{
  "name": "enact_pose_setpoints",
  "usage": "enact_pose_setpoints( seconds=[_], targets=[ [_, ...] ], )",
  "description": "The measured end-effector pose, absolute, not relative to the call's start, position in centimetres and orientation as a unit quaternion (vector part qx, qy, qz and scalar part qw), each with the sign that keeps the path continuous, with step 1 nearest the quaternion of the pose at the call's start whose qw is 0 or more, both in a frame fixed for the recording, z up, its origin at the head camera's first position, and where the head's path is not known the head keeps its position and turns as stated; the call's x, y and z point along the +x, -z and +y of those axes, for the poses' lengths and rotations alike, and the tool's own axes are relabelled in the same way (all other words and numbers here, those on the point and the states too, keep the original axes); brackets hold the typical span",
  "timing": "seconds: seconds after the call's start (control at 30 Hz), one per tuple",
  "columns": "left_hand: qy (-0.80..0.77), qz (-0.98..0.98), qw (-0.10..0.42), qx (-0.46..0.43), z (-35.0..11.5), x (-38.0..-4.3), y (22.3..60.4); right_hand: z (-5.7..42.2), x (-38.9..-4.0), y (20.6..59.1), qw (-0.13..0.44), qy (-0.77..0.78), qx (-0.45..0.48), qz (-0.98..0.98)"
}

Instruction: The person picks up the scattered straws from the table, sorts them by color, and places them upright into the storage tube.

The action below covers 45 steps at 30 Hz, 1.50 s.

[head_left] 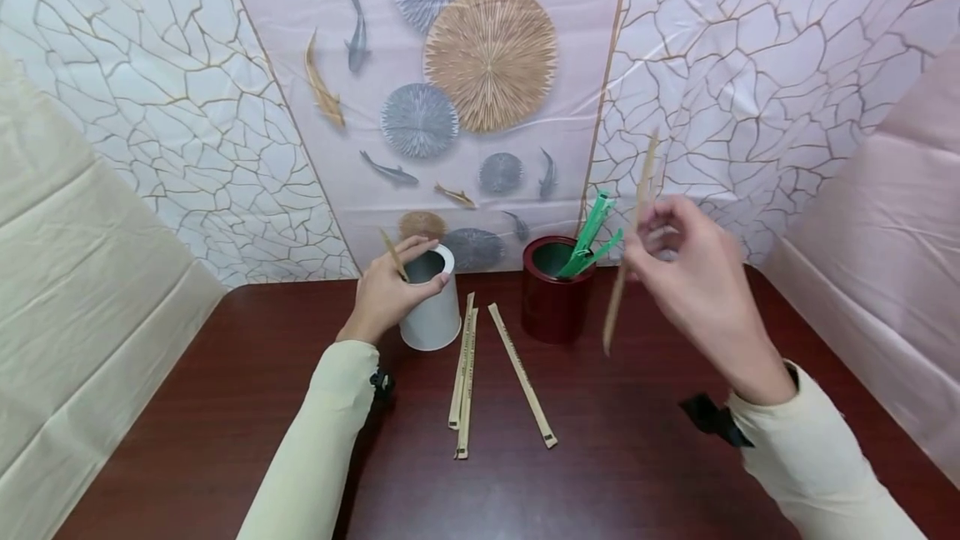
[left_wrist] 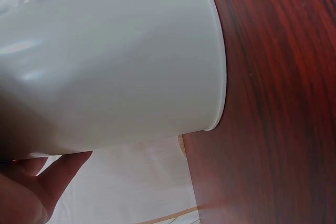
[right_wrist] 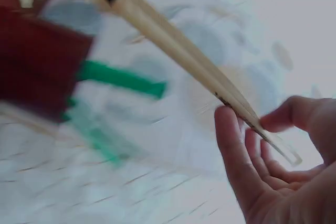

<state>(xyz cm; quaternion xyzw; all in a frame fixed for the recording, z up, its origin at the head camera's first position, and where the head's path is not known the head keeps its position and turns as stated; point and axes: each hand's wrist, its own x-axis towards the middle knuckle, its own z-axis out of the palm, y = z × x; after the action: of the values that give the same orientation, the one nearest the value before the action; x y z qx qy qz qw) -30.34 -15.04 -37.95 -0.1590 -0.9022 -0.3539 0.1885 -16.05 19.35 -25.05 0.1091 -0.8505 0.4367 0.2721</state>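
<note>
My left hand (head_left: pixel 386 294) grips the white can (head_left: pixel 431 319) near its rim, thumb on the near side and fingers around the far side. In the left wrist view the white can (left_wrist: pixel 115 61) fills much of the picture. One tan paper strip (head_left: pixel 393 254) slants up at the can's left rim; whether the hand touches it I cannot tell. To the right, my right hand (head_left: pixel 697 273) pinches a long tan paper-wrapped stick (right_wrist: pixel 178 51) in the air, blurred in the head view. Beside this hand stands a dark red can (head_left: pixel 555 307) holding green wrapped sticks (head_left: pixel 591 236).
On the dark wooden table (head_left: pixel 637 457), two tan wrapped sticks (head_left: pixel 465 382) lie overlapping between the cans. Another tan wrapped stick (head_left: pixel 522 375) lies slanted to their right. Behind the table hangs a patterned cloth (head_left: pixel 360 165).
</note>
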Motion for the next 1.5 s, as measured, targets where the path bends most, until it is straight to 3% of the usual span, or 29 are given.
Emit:
enact_pose_setpoints(
  seconds=[0.13, 0.23, 0.37, 0.57, 0.8, 0.93, 1.2, 1.4, 1.5],
  targets=[
    [0.354, -0.902, 0.187, -0.161, -15.4, -30.3, 38.2, 14.3, -17.4, 22.6, 0.329, -0.474, 0.176, -0.797],
    [0.353, -0.901, 0.190, -0.163, -15.3, -30.3, 38.4, 10.7, -19.4, 21.8, 0.338, -0.491, 0.233, -0.768],
    [0.347, -0.901, 0.201, -0.165, -15.2, -30.5, 38.5, 6.8, -22.8, 22.0, 0.315, -0.489, 0.266, -0.769],
    [0.343, -0.906, 0.200, -0.144, -15.2, -30.5, 38.1, 3.3, -27.7, 24.9, 0.269, -0.471, 0.239, -0.805],
    [0.342, -0.907, 0.200, -0.142, -15.2, -30.3, 38.0, 1.9, -30.0, 28.8, 0.171, -0.428, 0.204, -0.864],
    [0.340, -0.909, 0.196, -0.140, -15.2, -30.3, 38.1, 1.8, -30.5, 30.2, 0.125, -0.386, 0.207, -0.890],
    [0.339, -0.908, 0.197, -0.145, -14.9, -30.5, 38.0, 2.7, -30.5, 29.7, 0.102, -0.356, 0.207, -0.905],
    [0.342, -0.907, 0.197, -0.147, -15.1, -30.5, 38.0, 4.4, -26.1, 26.3, 0.108, -0.360, 0.237, -0.896],
    [0.346, -0.905, 0.195, -0.148, -15.1, -30.3, 38.1, 5.9, -23.1, 25.4, 0.085, -0.323, 0.248, -0.909]
  ],
)
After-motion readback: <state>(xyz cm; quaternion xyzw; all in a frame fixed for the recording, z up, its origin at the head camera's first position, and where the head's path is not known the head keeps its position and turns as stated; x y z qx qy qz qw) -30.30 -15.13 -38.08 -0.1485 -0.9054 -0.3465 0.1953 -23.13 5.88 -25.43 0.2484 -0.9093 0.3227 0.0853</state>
